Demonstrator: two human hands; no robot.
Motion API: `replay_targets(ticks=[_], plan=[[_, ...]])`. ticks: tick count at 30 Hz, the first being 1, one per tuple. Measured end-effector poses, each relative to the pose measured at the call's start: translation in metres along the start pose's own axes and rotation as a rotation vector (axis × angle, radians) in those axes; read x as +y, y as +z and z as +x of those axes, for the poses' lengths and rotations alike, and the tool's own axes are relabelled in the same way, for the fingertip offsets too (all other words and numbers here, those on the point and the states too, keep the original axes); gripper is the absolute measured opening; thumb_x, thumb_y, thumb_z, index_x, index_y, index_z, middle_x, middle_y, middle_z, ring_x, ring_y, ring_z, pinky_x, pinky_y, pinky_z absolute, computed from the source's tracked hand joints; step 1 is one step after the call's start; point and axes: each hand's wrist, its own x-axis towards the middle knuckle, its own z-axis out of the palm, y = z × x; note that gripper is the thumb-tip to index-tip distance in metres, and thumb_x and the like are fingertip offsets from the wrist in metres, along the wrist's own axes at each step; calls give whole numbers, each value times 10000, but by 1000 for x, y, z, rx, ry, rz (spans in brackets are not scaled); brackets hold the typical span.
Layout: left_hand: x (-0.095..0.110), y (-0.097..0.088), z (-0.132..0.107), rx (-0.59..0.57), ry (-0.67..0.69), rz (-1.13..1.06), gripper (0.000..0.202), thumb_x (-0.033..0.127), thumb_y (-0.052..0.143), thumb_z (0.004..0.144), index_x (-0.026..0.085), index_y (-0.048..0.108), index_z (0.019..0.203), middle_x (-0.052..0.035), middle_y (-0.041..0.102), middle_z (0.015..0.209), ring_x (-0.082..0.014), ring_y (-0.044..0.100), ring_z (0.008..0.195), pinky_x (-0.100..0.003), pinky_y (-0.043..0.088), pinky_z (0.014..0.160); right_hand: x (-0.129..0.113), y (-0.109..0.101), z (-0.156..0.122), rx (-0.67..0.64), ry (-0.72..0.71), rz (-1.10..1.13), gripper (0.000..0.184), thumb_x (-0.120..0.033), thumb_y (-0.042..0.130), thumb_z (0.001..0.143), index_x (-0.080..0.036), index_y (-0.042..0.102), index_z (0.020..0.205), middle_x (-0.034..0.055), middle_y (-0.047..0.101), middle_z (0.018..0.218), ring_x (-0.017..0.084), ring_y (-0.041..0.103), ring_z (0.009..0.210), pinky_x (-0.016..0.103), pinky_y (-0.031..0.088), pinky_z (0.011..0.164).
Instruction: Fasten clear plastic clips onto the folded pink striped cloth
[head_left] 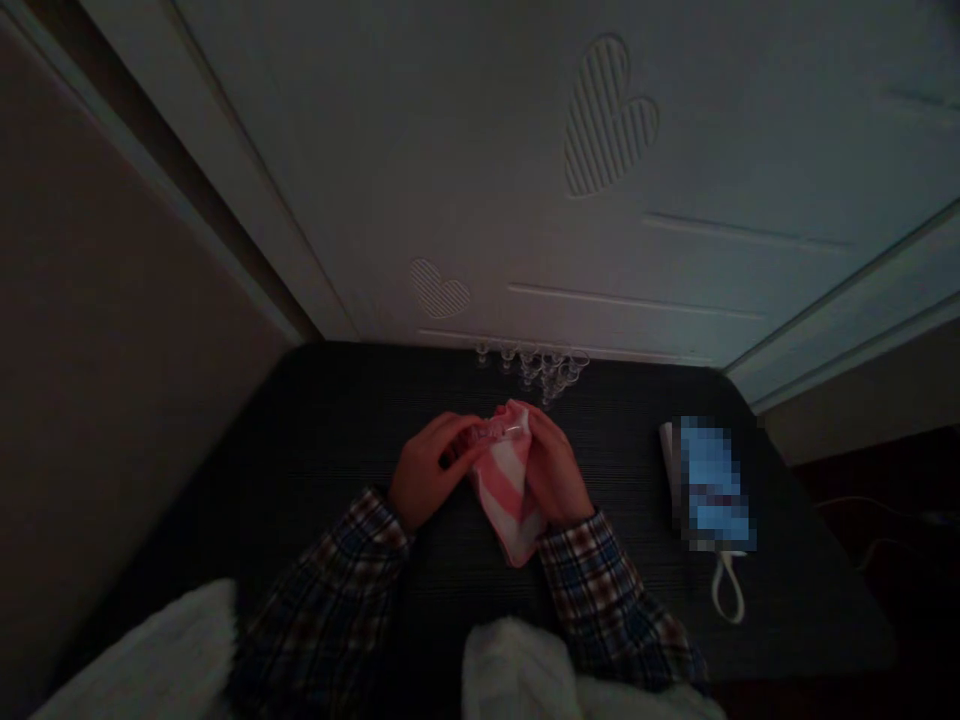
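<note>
Both hands meet over the middle of a dark table (315, 450). My left hand (429, 482) is closed around a small clear glass (501, 431) that barely shows between the fingers. My right hand (551, 468) grips a pink and white striped cloth (504, 495), pressed against the glass; the cloth hangs down between the wrists. Both sleeves are plaid.
Several small clear glasses (536, 364) stand in a cluster at the table's far edge, against a white panel with heart shapes (607, 115). A lit phone (712, 485) with a white strap lies on the right. White fluffy fabric (517, 670) sits at the near edge.
</note>
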Motion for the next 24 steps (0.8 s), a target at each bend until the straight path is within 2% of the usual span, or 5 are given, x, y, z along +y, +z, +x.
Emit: replay_targets(ticks=[5,9,14,19,24], plan=[[-1,-1,0,5,19,4,272,345,488,839,203,552,1062,-38,558,921,-136,532,767,-241,472,663,1,1,-3,-39,39,-20,209,-243,513,823,-188,614,998,37,657,999,154,592,935,316,397,928],[-1,-1,-1,30,19,13,263,338,491,838,200,552,1054,-36,554,905,-136,532,774,-238,471,667,2,1,-5,-91,66,-80,204,-269,507,833,-162,629,957,56,651,1013,159,587,944,309,389,936],[-3,1,-3,38,28,37,274,358,510,824,190,552,1037,-37,551,906,-130,534,743,-241,473,661,5,1,-6,-18,74,-182,272,-288,563,801,-184,597,1049,46,636,1053,158,586,942,301,420,896],[-3,2,-3,58,43,52,275,356,528,813,190,546,1032,-33,552,906,-121,535,709,-238,474,639,8,4,-7,36,-46,-374,342,-357,509,827,-210,561,1132,40,618,1099,163,566,968,302,420,885],[-2,0,-4,48,69,74,270,347,525,816,196,544,1039,-34,557,921,-111,533,676,-240,478,640,6,6,-8,93,-177,-538,351,-387,442,854,-217,572,1132,26,637,1062,160,564,951,297,407,885]])
